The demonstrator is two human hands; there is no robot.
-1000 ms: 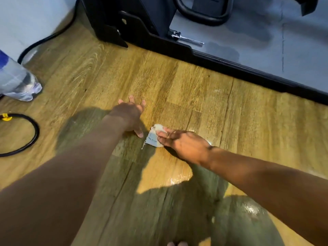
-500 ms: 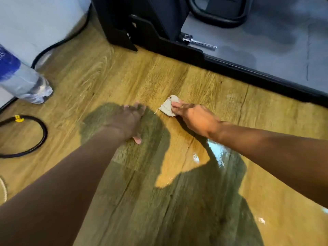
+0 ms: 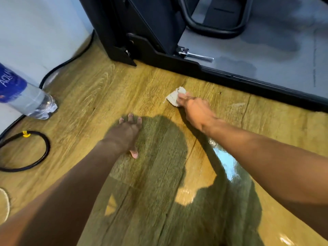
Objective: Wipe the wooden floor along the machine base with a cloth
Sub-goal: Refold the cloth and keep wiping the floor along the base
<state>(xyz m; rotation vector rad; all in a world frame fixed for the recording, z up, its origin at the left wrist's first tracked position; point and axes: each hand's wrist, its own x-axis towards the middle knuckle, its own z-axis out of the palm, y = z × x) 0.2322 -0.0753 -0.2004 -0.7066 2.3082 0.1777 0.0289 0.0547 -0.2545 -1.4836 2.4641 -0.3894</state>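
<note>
The right hand point(image 3: 196, 110) pressed a small crumpled off-white cloth point(image 3: 174, 97) against the yellow-brown wooden plank floor point(image 3: 99, 89), fingers closed over the cloth's near edge. The cloth lay near the long black base rail of the machine point(image 3: 221, 75) but apart from it, with a strip of bare floor between. The left hand point(image 3: 126, 133) lay flat on the floor with fingers spread wide, holding nothing, in the person's own shadow. A chrome bolt point(image 3: 195, 55) lay on the grey deck just behind the rail. To the left stood a clear plastic water bottle with a blue label point(image 3: 26, 96), a looped black cable with a yellow tag point(image 3: 45, 148), and another black cable point(image 3: 67, 62) running along the pale wall. A wet glossy patch point(image 3: 225, 162) shone beside the right forearm.
</note>
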